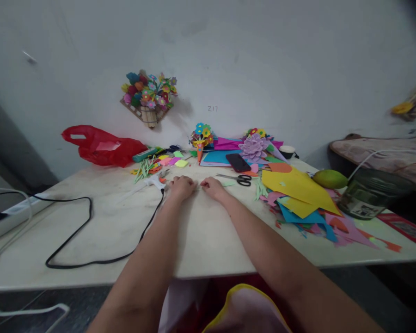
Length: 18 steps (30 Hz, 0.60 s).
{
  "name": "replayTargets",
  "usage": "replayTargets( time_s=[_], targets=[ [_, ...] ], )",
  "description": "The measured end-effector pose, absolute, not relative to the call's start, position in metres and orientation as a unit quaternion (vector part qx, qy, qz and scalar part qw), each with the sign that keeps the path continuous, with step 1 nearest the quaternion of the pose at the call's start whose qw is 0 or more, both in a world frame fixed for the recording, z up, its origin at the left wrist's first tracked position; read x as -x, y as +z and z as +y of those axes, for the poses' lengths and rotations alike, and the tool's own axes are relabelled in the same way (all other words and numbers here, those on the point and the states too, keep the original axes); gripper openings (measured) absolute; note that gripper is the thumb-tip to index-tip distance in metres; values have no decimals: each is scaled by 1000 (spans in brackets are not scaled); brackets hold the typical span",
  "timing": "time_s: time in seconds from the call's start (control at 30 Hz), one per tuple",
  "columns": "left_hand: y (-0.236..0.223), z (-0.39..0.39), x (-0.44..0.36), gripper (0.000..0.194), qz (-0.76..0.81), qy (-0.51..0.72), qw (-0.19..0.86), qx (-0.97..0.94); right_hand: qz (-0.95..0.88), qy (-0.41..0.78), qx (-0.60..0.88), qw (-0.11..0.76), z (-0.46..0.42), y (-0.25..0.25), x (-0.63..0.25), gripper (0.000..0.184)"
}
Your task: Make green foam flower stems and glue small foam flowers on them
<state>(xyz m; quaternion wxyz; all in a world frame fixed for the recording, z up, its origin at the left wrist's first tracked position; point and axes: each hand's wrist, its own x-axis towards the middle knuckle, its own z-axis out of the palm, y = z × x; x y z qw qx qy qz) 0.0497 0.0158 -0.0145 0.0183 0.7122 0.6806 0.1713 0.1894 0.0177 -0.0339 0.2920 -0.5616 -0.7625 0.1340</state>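
Observation:
My left hand (183, 187) rests on the table with its fingers curled together. A little to its right, my right hand (213, 187) holds its fingers in a pinch. Between the fingertips there may be something thin and pale, too small to make out. Just left of my left hand lies a white glue gun (155, 182) with a black cord (90, 222). Black-handled scissors (243, 180) lie beyond my right hand, blades towards the left. Near them is a pale green foam piece (228, 183).
Yellow foam sheets (294, 187) and coloured scraps cover the right side, by a mango (330, 179) and a dark jar (370, 192). Further back are a phone (238, 163), a lilac flower (253, 147) and a red bag (104, 147). A power strip (17, 213) sits left.

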Motion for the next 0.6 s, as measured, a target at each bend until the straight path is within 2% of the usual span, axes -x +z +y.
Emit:
replayTargets(
  time_s=[0.07, 0.17, 0.6],
  targets=[
    [-10, 19, -39, 36, 698, 178, 49, -691, -765, 138, 563, 281, 17, -32, -190, 18],
    [-5, 23, -25, 40, 686, 211, 105, -688, -763, 153, 565, 274, 16, -29, -191, 17],
    [-6, 22, -12, 28, 662, 157, 137, -720, -701, 213, 633, 249, 23, -26, -177, 18]
  ],
)
